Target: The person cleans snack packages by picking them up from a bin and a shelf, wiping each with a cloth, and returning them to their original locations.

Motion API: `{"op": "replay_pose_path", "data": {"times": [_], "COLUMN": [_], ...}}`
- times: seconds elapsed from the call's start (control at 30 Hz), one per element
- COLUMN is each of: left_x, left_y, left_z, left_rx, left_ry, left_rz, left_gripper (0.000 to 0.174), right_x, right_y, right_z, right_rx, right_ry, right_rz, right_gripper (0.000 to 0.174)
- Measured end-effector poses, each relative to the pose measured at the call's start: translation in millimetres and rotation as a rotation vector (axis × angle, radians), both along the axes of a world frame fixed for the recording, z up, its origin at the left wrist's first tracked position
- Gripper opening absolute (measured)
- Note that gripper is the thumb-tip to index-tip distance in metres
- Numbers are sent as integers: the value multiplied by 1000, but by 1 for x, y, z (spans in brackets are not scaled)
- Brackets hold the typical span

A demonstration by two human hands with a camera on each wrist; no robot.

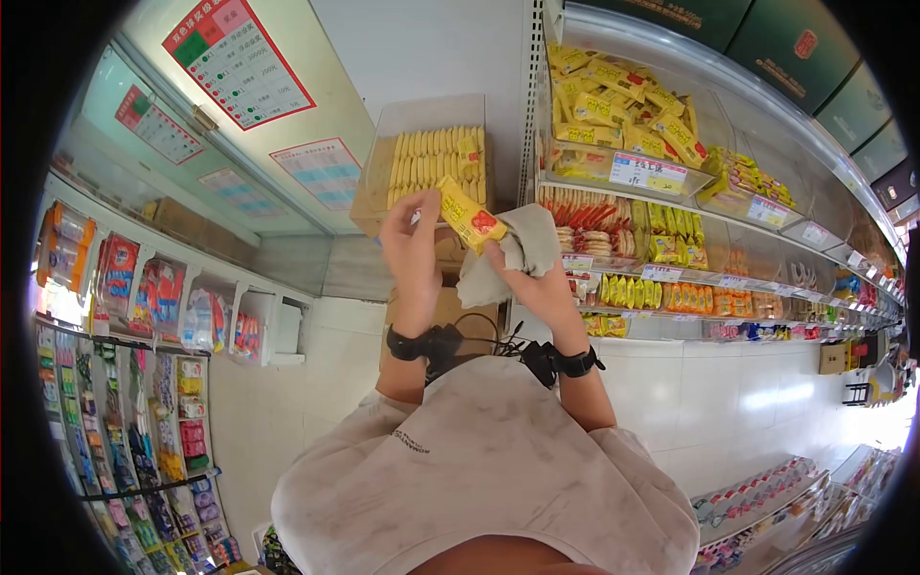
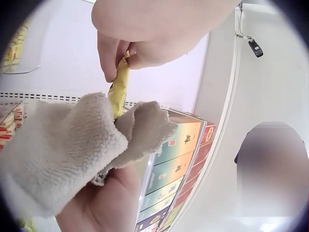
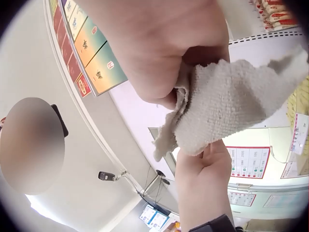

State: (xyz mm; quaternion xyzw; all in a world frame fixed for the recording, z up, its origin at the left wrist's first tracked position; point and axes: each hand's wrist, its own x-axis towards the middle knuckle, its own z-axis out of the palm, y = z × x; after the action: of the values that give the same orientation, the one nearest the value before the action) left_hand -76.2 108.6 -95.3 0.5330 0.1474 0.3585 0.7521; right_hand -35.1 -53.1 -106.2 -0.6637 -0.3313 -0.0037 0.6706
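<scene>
Nearest the head cam: pale, smudged shirt point(image 1: 489, 470), then dark wrist straps point(image 1: 579, 363) on both arms, black cables point(image 1: 494, 335) between them.

Both hands are up in front of the chest, sharing one yellow packet point(image 1: 468, 213) with a red patch near its lower end. It's in mid-air, tilted, upper end toward the left hand, lower end toward the right.

Left hand point(image 1: 412, 244): thumb and fingers pinch the packet's upper end; the left wrist view shows the packet edge-on in that pinch.

Right hand point(image 1: 544, 292): gripping a grey cloth point(image 1: 535, 238), thumb at the packet's lower end. Cloth is bunched, overlaps that end and hangs loose past the fingers. Right wrist view: fingers curled into the cloth, packet hidden there. Can't tell how far the fingertips close under the cloth.

Just past the hands: clear-walled bin point(image 1: 374, 192) with rows of yellow packets point(image 1: 422, 158) standing side by side.

To the right, tiered shelving: more yellow packets point(image 1: 628, 96) piled in the top bin, price label point(image 1: 648, 172) on its front, red-and-white packs point(image 1: 585, 216) one tier down. Dark green boxes point(image 1: 795, 48) on top.

To the left, red-bordered chart point(image 1: 240, 62) on a pale panel, hanging packs point(image 1: 158, 292) on a rack below.
</scene>
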Motion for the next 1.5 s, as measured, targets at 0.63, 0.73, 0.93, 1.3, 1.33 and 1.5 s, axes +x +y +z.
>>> {"op": "replay_pose_path", "data": {"times": [0.63,0.73,0.93,1.3,1.33,1.5], "left_x": [0,1,-2,-4,-2,-6], "left_y": [-5,2,13,-27,-30,-22], "left_z": [2,-6,-18,9,11,17], "left_rx": [187,78,-199,761,716,416], "left_ry": [29,44,15,-42,-56,-69], "left_rz": [-45,-82,-221,52,49,-39], "left_gripper": [37,34,22,10,10,11], "right_x": [9,8,6,-23,-22,-11], "right_y": [-2,-4,-12,3,2,-4], "right_z": [-22,-16,-9,23,27,27], "right_rx": [-76,-64,67,3,19,-89], "right_ry": [208,235,321,42,137,153], "right_rz": [-69,-47,-56,-102,-44,109], "right_gripper": [35,36,36,36,37,39]}}
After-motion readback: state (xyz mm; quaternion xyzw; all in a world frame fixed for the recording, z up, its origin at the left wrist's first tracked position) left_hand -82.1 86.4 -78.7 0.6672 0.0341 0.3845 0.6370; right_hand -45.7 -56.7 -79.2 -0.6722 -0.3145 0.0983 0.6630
